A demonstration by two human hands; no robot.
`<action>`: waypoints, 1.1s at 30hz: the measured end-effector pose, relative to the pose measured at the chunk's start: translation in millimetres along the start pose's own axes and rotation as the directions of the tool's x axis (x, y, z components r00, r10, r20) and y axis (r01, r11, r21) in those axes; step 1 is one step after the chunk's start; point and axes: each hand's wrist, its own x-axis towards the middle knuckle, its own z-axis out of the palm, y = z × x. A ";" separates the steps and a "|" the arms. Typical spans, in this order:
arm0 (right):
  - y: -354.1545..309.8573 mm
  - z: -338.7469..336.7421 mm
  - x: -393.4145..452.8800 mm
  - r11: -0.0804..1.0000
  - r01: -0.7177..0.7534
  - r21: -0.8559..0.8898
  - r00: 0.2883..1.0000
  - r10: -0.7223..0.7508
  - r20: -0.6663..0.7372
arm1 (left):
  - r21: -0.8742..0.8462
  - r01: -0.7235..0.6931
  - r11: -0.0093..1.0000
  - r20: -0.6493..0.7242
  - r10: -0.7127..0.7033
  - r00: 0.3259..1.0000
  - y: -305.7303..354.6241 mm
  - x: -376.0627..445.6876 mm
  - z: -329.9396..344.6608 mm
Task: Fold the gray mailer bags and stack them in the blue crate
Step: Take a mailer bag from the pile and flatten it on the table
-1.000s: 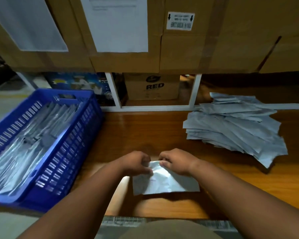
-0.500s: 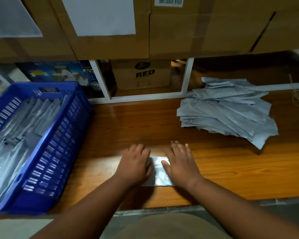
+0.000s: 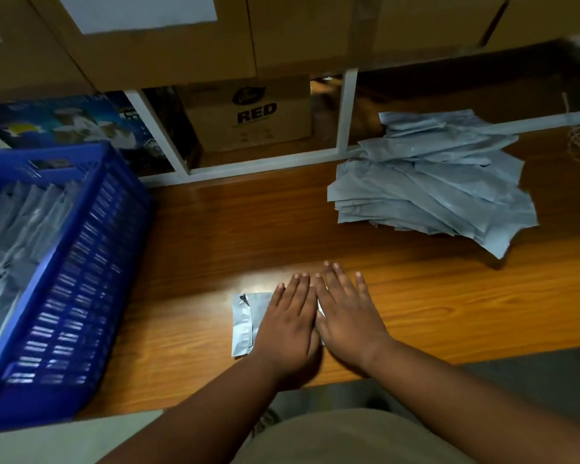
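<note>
Palms flat, our left hand [image 3: 290, 324] and right hand [image 3: 347, 316] press the folded mailer bag [image 3: 246, 324] onto the wooden table [image 3: 449, 306], and we should, we judge, crease it firmly before lifting it leftward into the blue crate [image 3: 77, 269].

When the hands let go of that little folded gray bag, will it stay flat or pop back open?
The folded bag probably springs open a little: both hands, left and right, press flat on it, which hints the fold resists. It looks thin and floppy, like the limp pile of bags. On the glossy wooden table it may slide easily.
</note>
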 end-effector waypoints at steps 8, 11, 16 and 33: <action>0.3 -0.4 5.8 0.999 -0.003 -0.038 0.999 0.004 0.041 | 0.051 0.016 0.999 0.070 -0.020 0.997 1.0 3.5 -4.7; 0.7 1.8 5.7 0.999 0.010 -0.042 1.000 -0.009 0.029 | 0.054 0.007 0.999 0.067 -0.011 0.998 0.2 2.3 -5.2; 2.4 1.1 4.7 0.999 0.022 -0.035 1.000 -0.021 0.021 | 0.075 -0.001 0.997 0.086 -0.006 0.996 -0.8 2.8 -7.4; -28.6 -10.2 16.5 0.990 0.116 -0.080 0.993 -0.116 0.009 | 0.148 -0.032 0.988 0.158 0.009 0.987 -34.3 -7.5 -26.9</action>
